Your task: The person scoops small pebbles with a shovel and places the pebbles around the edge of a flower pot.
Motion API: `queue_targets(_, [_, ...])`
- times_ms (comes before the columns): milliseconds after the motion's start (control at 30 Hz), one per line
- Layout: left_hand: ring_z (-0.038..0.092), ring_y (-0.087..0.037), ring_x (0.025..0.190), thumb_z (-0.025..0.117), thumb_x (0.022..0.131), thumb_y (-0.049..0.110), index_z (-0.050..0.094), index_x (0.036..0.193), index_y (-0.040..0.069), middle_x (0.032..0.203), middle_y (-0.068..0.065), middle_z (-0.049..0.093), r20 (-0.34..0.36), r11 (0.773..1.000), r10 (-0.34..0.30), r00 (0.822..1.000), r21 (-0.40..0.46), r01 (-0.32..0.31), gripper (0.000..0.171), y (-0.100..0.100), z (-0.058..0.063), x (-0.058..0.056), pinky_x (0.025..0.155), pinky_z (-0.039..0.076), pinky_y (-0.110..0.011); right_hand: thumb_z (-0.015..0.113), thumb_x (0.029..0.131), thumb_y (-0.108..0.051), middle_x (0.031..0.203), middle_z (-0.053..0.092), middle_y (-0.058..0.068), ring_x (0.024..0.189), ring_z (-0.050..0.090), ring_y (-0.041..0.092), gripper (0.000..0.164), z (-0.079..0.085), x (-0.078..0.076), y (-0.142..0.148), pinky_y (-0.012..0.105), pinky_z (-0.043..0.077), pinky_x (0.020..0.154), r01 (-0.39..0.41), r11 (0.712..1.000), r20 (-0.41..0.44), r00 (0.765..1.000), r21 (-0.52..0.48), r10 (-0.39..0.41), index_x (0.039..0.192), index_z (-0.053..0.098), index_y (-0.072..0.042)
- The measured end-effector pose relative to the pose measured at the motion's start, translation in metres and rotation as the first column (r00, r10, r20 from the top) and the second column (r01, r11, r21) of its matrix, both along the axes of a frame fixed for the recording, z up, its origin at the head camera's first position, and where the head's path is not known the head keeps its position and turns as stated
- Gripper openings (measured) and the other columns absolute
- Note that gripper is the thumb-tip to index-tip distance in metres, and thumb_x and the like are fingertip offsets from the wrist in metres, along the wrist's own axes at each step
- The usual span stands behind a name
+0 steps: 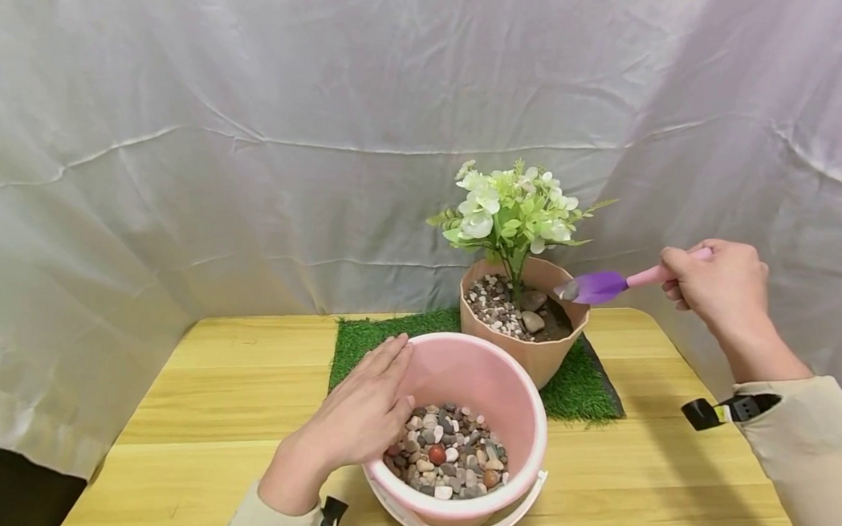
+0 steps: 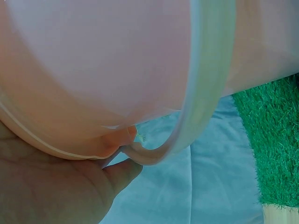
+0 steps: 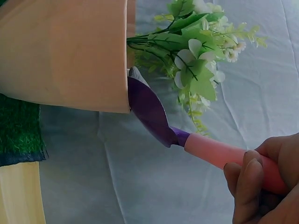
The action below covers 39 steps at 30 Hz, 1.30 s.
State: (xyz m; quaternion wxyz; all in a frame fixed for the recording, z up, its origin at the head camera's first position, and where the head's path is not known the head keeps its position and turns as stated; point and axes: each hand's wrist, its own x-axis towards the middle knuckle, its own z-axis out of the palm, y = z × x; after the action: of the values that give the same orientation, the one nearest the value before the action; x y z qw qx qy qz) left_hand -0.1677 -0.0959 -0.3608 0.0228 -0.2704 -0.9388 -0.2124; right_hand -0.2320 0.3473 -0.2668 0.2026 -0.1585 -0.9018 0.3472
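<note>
Right hand: fingers curled around the pink handle of the trowel; right hand [image 1: 729, 284] grasping, at the right of the pot.
Trowel: the trowel [image 1: 596, 287] extends from the right hand toward the left, purple blade foremost, its tip over the right rim of the pot; contact with the rim cannot be confirmed.
Blade load: a grey stone [image 1: 569, 291] at the tip.
Left hand: left hand [image 1: 361, 407] with fingers straight, resting on the left rim of the bucket, not clenched.
Bucket: pink bucket [image 1: 471, 372], upright, right of the left hand, in front of the pot; mixed pebbles [image 1: 469, 461] inside, including a red one.
Pot: peach pot [image 1: 543, 360], upright on a green grass mat [image 1: 581, 394], well apart from the left hand.
Pot contents: white-flowered plant [image 1: 512, 209]; gravel [image 1: 492, 307] left of its stem, larger stones beside it.
Table: light wood table [image 1: 240, 387] beneath the mat.
</note>
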Motion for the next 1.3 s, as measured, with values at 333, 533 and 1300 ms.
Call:
queue_targets(333, [0.019, -0.032, 0.163, 0.053, 0.107, 0.029, 0.031, 0.164, 0.000, 0.175, -0.015, 0.019, 0.023, 1.000, 0.006, 1.000, -0.002, -0.006, 0.067, -0.001, -0.002, -0.001, 0.134, 0.015, -0.048, 0.056, 0.099, -0.047, 0.056, 0.069, -0.015, 0.056, 0.064, 0.011, 0.040, 0.003, -0.004, -0.008, 0.030, 0.045, 0.054, -0.020, 0.977, -0.025, 0.999, 0.212, 0.026, 0.100, 0.075, -0.011])
queue_targets(533, [0.019, -0.033, 0.163, 0.054, 0.107, 0.029, 0.032, 0.164, 0.000, 0.175, -0.015, 0.020, 0.028, 1.000, 0.008, 1.000, 0.009, -0.009, 0.068, -0.002, -0.004, 0.000, 0.134, 0.015, -0.049, 0.055, 0.102, -0.049, 0.065, 0.075, 0.000, 0.069, 0.067, 0.030, 0.044, 0.001, -0.003, -0.016, 0.035, 0.044, 0.055, -0.036, 0.949, -0.066, 0.996, 0.312, 0.059, 0.101, 0.074, -0.010])
queue_targets(1300, [0.019, -0.031, 0.163, 0.055, 0.107, 0.027, 0.032, 0.164, 0.000, 0.175, -0.014, 0.020, 0.014, 1.000, 0.005, 1.000, 0.003, -0.005, 0.068, -0.001, -0.002, -0.002, 0.134, 0.015, -0.048, 0.071, 0.097, -0.034, 0.059, 0.068, -0.023, 0.048, 0.060, 0.001, 0.026, 0.017, 0.060, -0.070, 0.025, 0.039, 0.041, -0.093, 0.991, -0.234, 0.966, 0.098, 0.114, 0.086, 0.076, -0.012])
